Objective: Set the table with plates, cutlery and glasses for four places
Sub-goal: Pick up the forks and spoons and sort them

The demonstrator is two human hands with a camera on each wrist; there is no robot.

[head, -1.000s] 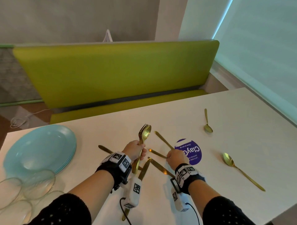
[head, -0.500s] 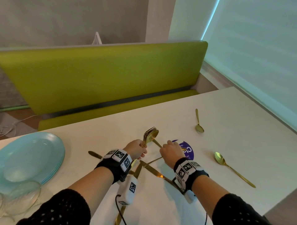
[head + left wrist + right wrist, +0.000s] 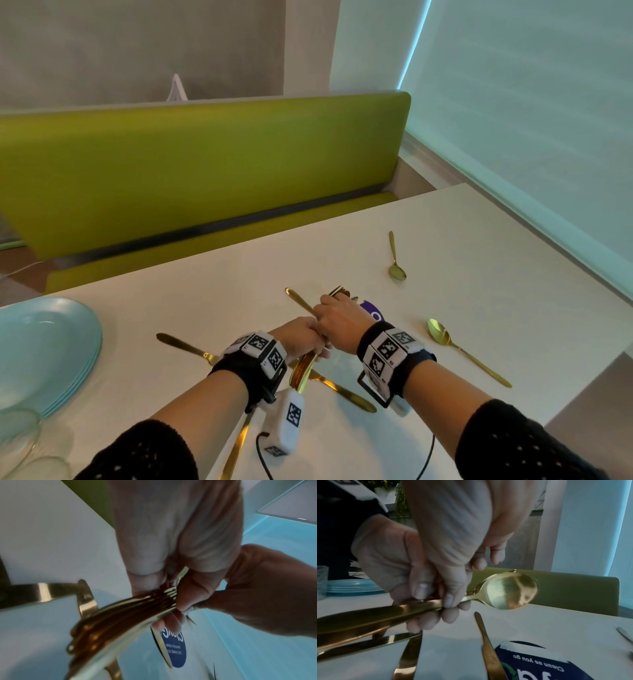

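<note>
Both hands meet over the middle of the white table point(image 3: 479, 246). My left hand point(image 3: 303, 337) grips a bundle of gold cutlery point(image 3: 303, 370) by the handles. Fork tines and a spoon bowl point(image 3: 339, 292) stick out past the knuckles. My right hand point(image 3: 337, 320) pinches the same bundle just ahead of the left. In the right wrist view its fingers point(image 3: 449, 599) close on the neck below the spoon bowl point(image 3: 510, 591). The left wrist view shows the stacked handles point(image 3: 120, 615) fanned under my left hand point(image 3: 173, 609). Stacked blue plates point(image 3: 44, 349) and glasses point(image 3: 17, 435) sit at the left.
Loose gold knives lie on the table: one left point(image 3: 186, 347), one under my wrists point(image 3: 342, 392), one far point(image 3: 299, 301), one near point(image 3: 236, 448). Two spoons point(image 3: 396, 270) point(image 3: 462, 349) lie to the right. A purple sticker point(image 3: 373, 310) lies under my right hand. A green bench point(image 3: 205, 164) runs along the far edge.
My right hand lifted a gold piece off the table by the sticker and brought it left to the bundle. It now holds the bundle together with my left hand.
</note>
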